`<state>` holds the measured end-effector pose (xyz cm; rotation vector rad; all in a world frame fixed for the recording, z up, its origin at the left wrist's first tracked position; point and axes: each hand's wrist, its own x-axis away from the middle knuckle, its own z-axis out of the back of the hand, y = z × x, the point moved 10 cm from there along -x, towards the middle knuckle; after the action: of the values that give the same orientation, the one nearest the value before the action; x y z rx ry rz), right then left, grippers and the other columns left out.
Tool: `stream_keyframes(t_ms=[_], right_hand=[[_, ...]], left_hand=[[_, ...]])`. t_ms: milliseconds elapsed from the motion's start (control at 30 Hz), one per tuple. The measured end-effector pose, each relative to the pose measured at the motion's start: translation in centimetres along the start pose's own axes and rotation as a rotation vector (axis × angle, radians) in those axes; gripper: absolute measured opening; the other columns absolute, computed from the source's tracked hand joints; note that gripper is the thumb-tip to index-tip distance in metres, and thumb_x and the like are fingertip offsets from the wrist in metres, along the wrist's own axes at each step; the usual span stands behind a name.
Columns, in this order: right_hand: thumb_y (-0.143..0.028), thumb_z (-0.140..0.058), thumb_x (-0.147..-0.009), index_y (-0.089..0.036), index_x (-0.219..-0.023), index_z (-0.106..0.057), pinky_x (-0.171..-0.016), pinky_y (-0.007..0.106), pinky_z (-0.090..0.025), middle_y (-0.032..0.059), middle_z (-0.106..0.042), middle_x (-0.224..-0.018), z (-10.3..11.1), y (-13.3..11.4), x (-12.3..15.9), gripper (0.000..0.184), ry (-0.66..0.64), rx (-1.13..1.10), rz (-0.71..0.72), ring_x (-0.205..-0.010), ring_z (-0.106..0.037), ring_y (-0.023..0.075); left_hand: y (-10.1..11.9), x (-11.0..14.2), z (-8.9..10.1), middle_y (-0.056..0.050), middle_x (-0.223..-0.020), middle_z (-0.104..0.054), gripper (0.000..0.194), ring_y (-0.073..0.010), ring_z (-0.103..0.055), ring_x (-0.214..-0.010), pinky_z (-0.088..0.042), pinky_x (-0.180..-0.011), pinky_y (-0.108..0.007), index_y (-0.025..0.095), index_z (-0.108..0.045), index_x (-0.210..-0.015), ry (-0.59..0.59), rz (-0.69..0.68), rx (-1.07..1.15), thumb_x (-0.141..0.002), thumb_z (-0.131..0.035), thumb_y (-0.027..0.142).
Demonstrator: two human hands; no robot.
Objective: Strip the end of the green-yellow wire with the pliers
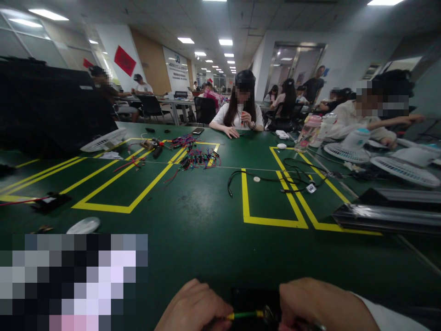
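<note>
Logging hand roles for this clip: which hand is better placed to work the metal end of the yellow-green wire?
Probably the right hand: the metal end of the yellow-green wire sits at it, while the left hand pinches the far end.

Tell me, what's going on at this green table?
A person sits at a green table marked with yellow tape. Their left hand and right hand meet at the near edge, holding between them a thin green-and-yellow wire, over a dark object that is hard to make out. Farther off lies a tangle of coloured wires, a loose black cable and small fans. Across the table another person sits with something held up in one hand.
</note>
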<state>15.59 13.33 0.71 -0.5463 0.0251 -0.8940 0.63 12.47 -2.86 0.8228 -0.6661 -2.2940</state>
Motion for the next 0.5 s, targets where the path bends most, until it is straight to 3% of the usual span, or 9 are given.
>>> stream_keyframes(t_ms=[67,133,267,400,500], right_hand=[[-0.014,-0.064,-0.072,-0.024,-0.074,-0.062,-0.046,0.018,-0.039,-0.0014,-0.073,-0.07,-0.1,-0.4,-0.8,0.01,-0.089,0.005,0.084,-0.057,-0.068,0.0164],[-0.014,-0.063,-0.072,-0.023,-0.074,-0.064,-0.044,0.019,-0.037,-0.0005,-0.074,-0.069,-0.2,-0.6,-1.4,0.009,-0.154,0.023,0.134,-0.057,-0.069,0.0174],[-0.015,-0.062,-0.073,-0.023,-0.075,-0.066,-0.045,0.021,-0.038,0.0014,-0.073,-0.07,-0.6,-0.9,-1.8,0.009,-0.211,0.046,0.163,-0.058,-0.068,0.0185],[-0.017,-0.064,-0.073,-0.023,-0.075,-0.065,-0.048,0.022,-0.04,0.0005,-0.074,-0.072,-0.5,-0.7,-1.2,0.007,-0.203,0.008,0.107,-0.061,-0.068,0.0189],[-0.017,-0.063,-0.077,-0.024,-0.08,-0.062,-0.052,0.022,-0.043,0.0009,-0.073,-0.077,0.2,0.5,-0.1,0.007,-0.124,-0.017,-0.027,-0.064,-0.068,0.0191]], left_hand=[[0.5,-0.4,0.5,0.002,-0.075,-0.071,0.012,-0.0153,-0.064,-0.064,-0.039,-0.061,-0.027,0.024,-0.063,-0.091,-0.013,0.01,-0.007,-0.095,-0.052,0.021],[0.2,-0.6,0.1,0.002,-0.083,-0.073,0.013,-0.016,-0.067,-0.073,-0.041,-0.066,-0.027,0.024,-0.064,-0.095,-0.103,0.09,-0.034,-0.09,-0.058,0.014],[0.9,-0.9,0.6,0.003,-0.078,-0.073,0.013,-0.0156,-0.066,-0.067,-0.041,-0.063,-0.026,0.024,-0.064,-0.092,-0.062,0.038,-0.021,-0.089,-0.056,0.014],[0.2,-0.7,0.2,0.001,-0.082,-0.074,0.015,-0.017,-0.068,-0.072,-0.043,-0.066,-0.028,0.024,-0.065,-0.094,-0.082,0.082,-0.017,-0.087,-0.057,0.013],[0.7,-0.8,0.6,0.002,-0.079,-0.073,0.013,-0.0162,-0.067,-0.068,-0.042,-0.063,-0.027,0.024,-0.064,-0.091,-0.069,0.057,-0.012,-0.086,-0.059,0.013]])
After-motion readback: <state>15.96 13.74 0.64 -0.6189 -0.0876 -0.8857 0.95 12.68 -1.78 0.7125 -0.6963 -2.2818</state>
